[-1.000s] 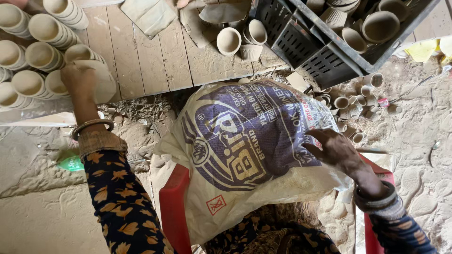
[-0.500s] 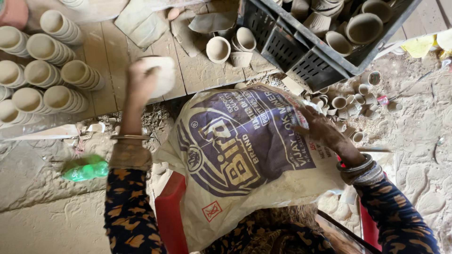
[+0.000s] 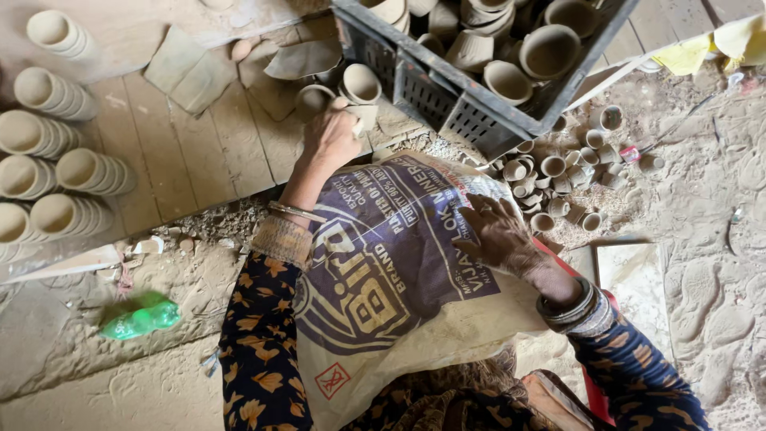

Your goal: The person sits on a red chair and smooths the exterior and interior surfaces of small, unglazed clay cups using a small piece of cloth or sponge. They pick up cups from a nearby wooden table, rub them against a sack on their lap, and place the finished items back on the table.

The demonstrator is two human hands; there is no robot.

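Note:
My left hand reaches forward over the wooden boards and closes on a small pale clay cup at the boards' near edge. Two more unfired clay cups stand just beyond it. My right hand rests with spread fingers flat on a printed woven sack draped over my lap. Both arms wear dark sleeves with an orange leaf pattern, and bangles sit on each wrist.
A dark plastic crate full of clay cups stands at the top middle. Rows of stacked cups lie on the boards at left. Several small cups litter the dusty ground at right. A crumpled green bottle lies at lower left.
My left hand has swung from the stacked cups at left across the boards to the right, toward the crate, and now grips a small cup. My right hand has stayed on the sack.

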